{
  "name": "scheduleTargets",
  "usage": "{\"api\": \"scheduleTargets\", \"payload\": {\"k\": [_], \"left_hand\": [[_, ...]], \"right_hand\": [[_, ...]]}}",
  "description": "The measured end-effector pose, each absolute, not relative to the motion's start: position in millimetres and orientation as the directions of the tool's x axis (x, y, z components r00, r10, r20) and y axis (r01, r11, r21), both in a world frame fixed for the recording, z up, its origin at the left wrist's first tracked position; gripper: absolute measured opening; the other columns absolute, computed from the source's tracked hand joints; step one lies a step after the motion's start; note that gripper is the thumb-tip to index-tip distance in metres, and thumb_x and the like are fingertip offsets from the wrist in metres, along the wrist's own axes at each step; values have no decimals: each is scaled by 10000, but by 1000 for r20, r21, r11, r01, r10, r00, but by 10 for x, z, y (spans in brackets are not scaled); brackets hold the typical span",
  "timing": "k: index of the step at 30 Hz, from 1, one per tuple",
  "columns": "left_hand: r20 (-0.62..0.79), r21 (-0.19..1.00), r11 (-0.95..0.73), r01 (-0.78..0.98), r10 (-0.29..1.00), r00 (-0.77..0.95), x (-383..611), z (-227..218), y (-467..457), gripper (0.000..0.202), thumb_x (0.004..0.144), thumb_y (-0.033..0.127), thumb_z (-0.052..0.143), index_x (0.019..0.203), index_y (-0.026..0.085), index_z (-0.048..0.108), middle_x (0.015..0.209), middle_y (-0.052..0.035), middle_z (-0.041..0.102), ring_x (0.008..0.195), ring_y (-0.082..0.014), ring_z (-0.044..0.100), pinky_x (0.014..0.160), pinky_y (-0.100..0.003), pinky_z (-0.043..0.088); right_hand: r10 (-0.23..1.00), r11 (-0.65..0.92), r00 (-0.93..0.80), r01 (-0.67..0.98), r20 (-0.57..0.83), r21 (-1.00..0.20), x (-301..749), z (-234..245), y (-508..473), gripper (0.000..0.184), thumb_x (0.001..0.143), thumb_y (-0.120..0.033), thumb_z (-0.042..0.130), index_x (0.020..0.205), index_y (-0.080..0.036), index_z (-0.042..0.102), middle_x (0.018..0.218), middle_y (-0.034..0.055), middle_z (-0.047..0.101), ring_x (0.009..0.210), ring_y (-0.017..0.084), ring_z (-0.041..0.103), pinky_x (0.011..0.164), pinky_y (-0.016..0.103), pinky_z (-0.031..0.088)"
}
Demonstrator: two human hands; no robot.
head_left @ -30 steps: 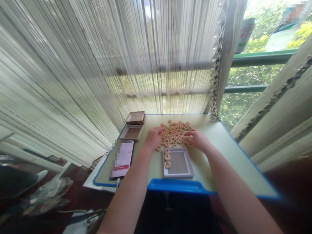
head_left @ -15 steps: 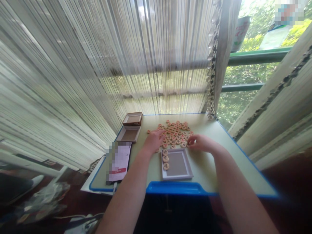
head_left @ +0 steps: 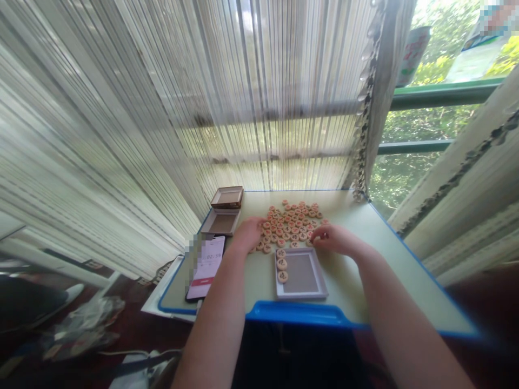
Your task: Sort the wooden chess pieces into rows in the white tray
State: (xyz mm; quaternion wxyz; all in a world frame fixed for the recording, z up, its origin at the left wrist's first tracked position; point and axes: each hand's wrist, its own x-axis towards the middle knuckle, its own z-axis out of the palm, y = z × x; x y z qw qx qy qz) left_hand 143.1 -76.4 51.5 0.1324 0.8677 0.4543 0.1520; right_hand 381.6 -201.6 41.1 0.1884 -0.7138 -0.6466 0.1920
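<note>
The left hand (head_left: 247, 235) has shifted leftward in the head view, to the edge of the round pieces (head_left: 287, 219) spread mid-frame; the right hand (head_left: 334, 237) curls at their right. Whether either's fingers (head_left: 261, 221) grip one, I cannot tell. A tray (head_left: 300, 274) lies lower centre, a phone (head_left: 208, 267) lower left.

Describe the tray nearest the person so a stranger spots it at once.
Find the blue-edged table by the curtain. Just beyond the blue ledge on its near side lies a shallow tray. Unlike the two boxes at the table's left, it holds three round pieces, lined up along its left side.
</note>
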Motion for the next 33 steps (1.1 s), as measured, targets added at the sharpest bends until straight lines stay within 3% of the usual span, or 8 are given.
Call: {"api": "scheduleTargets", "payload": {"k": [7,13,24,33], "left_hand": [[158,381,-535,754,841,517,1316,494,-705,372,741,63,489,1032,213,666,1107,-57,647,1049,-184,574,954,-274,408],[62,342,-448,826,888,456,1215,419,-584,428,690,17,511,1034,216,671,1048,-65,675,980,-192,611,900,-270,444],[101,358,-474,804,876,471,1245,385,-586,380,735,67,503,1067,180,646,1062,-83,667,1004,-199,601,916,-287,434],[102,375,-464,802,881,462,1265,378,-596,327,745,121,523,1038,193,649,1049,-80,669,989,-186,602,904,-274,435]], "right_hand": [[994,-90,110,831,4,-549,3782,332,-1962,175,674,-329,622,778,-202,684,683,10,631,629,144,550,566,235,399],[998,-32,62,809,32,-587,3772,323,-1948,202,692,-348,611,798,-194,685,689,13,630,636,138,539,589,238,402],[998,-21,52,846,43,-533,3764,304,-1942,224,690,-381,607,759,-176,666,677,19,612,626,139,519,571,243,385],[998,-61,64,783,-17,-619,3758,308,-1948,211,669,-344,607,786,-177,660,653,4,607,609,137,526,556,241,389]]}}
